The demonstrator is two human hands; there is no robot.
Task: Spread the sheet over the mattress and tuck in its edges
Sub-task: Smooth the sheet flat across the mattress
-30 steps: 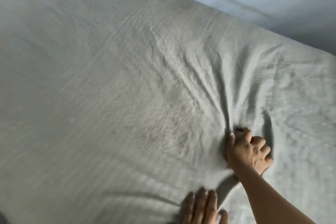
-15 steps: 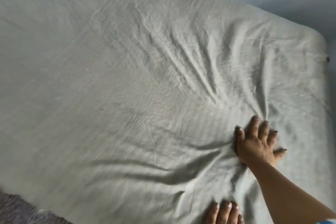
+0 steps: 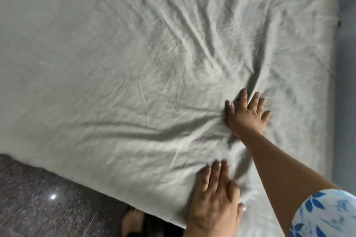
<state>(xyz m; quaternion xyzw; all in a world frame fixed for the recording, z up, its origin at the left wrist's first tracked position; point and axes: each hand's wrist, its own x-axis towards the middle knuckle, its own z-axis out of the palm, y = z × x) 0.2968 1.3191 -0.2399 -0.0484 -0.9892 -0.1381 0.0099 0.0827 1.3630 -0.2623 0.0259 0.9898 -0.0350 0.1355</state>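
1. Here, the pale grey sheet [image 3: 134,63] lies spread over the mattress [image 3: 328,11] and covers nearly the whole view, from 9 o'clock round to 3 o'clock.
2. The right hand [image 3: 246,115] lies palm down on the sheet, a little toward 4 o'clock of the view's middle. Its fingers are straight and splayed and point to 12 o'clock. It grasps nothing and only presses flat on the cloth.
3. The left hand [image 3: 213,198] rests at 5 o'clock, near the mattress's near edge. It too is flat, with its fingers close together and straight, pointing to 12 o'clock and its thumb out toward 3 o'clock. It holds nothing.
4. Creases fan from the right hand toward 11 and 12 o'clock. One long, deep fold runs from beside its thumb toward 9 o'clock. Smaller wrinkles gather between the two hands.
5. The sheet wraps the mattress's rounded corner at 1 o'clock. Whether the edges are tucked under cannot be told.
6. A blue-and-white flowered sleeve [image 3: 327,215] shows on the right arm at 4 o'clock.
7. A dark speckled floor [image 3: 48,198] fills the corner at 7 o'clock, and a bare foot [image 3: 133,221] stands on it at 6 o'clock, just beside the mattress.
8. A bluish wall [image 3: 347,102] borders the mattress at 3 o'clock.
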